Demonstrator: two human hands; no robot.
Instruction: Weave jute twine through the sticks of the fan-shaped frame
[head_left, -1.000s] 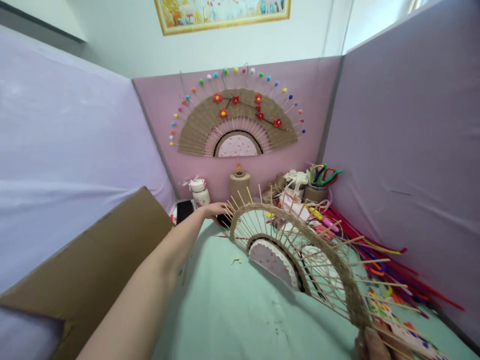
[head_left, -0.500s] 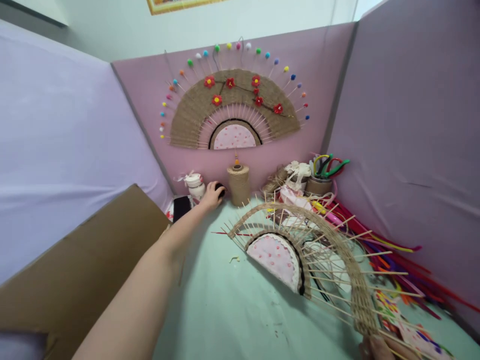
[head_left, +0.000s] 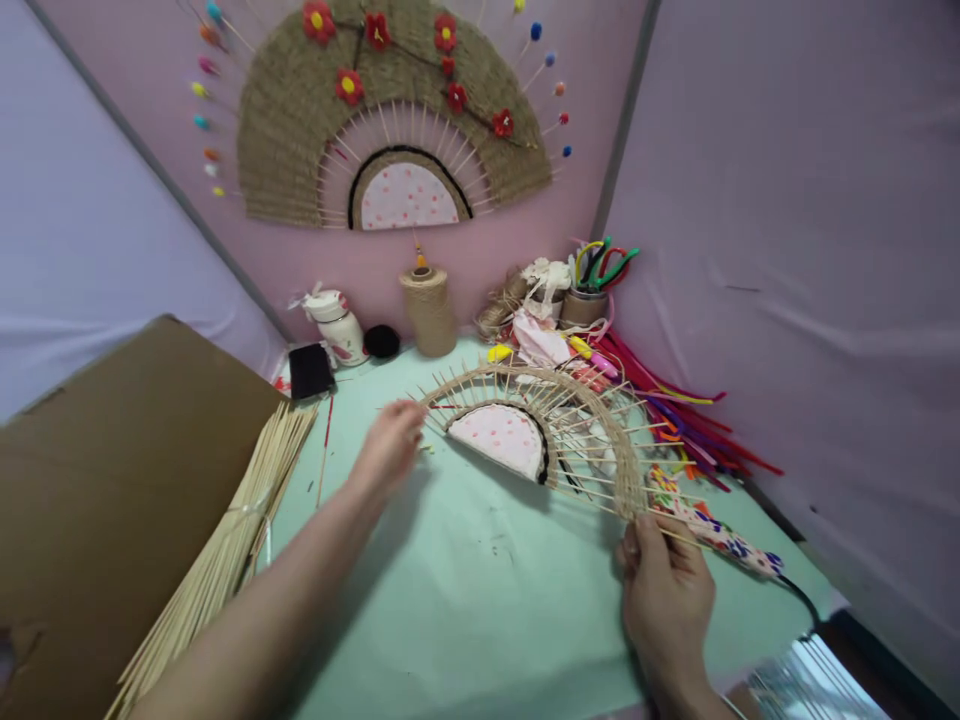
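Observation:
A half-finished woven fan [head_left: 621, 445] of thin sticks and tan twine is held tilted above the green table. Its half-round centre [head_left: 501, 438] is pink with dots and edged in black. My right hand [head_left: 664, 585] is closed on the fan's right end, thumb on top, pinching the sticks and the woven band. At the opposite end, my left hand [head_left: 391, 440] is beside the stick tips, its fingers bent and smeared by motion. Whether it touches the fan I cannot tell. A round black object [head_left: 382, 343] lies beyond the left hand, beside a white bottle [head_left: 337, 325].
A twine spool [head_left: 430, 312] stands at the back. Scissors sit in a pot [head_left: 583, 306], and pipe cleaners [head_left: 686, 425] lie to the right near a floral glue gun [head_left: 739, 545]. Bundled sticks [head_left: 247, 510] and cardboard [head_left: 127, 480] are left. A finished fan [head_left: 281, 130] hangs on the wall.
My left hand has let go of the round black object and come back to the fan's left end. My right hand still holds the fan. The view has tilted down.

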